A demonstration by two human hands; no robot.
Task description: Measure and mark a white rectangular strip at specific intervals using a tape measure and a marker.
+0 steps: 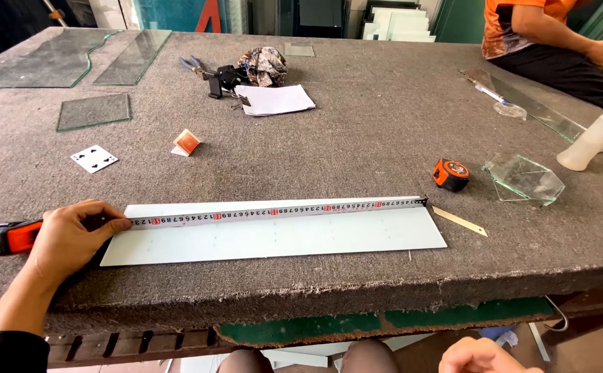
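the left hand (67, 238) presses a tape measure (11, 236) flat on the table (357, 117), fingers closed over its orange-and-black case and thumb pinning the blade where it leaves the case. the blade (274, 211) runs along the far long edge of a pale glass strip (274, 238) that lies near the table's front edge, and its hook catches the strip's right corner. the right hand (481, 356) hangs below the table edge, well apart from the work – it seems to hold nothing, though only its top shows, so whether it is spread or curled cannot be told.

the step in hand looks like reading the strip's length. the next move seems to call for the blade kept taut and straight, with the hook seated, while the mark at the left end is read.

a second tape measure (451, 174) sits beyond the strip's right end, beside a glass offcut (524, 178). a playing card (94, 158) lies farther left. another person (543, 41) sits at the far corner.
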